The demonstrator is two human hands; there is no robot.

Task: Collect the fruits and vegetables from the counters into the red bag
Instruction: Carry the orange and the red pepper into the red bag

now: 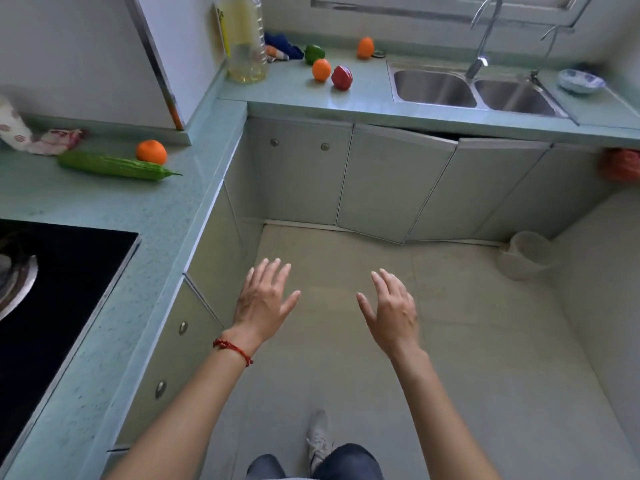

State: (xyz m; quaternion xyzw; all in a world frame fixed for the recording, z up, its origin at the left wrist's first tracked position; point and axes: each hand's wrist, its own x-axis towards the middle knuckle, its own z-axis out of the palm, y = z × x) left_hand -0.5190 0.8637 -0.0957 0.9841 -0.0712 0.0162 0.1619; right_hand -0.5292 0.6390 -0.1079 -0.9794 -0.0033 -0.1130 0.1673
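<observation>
Green L-shaped counters point(104, 209) hold scattered produce; your left hand point(261, 301) and right hand point(393, 311) hover spread and empty above the floor point(467, 341).

An oil bottle point(246, 39) stands left of the sink point(474, 90).

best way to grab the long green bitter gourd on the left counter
Probably from above, around the thick middle of the bitter gourd. It lies flat on the left counter, tapered tip pointing right. The orange sits close behind, so keep fingers mid-body; left hand is nearer.
</observation>
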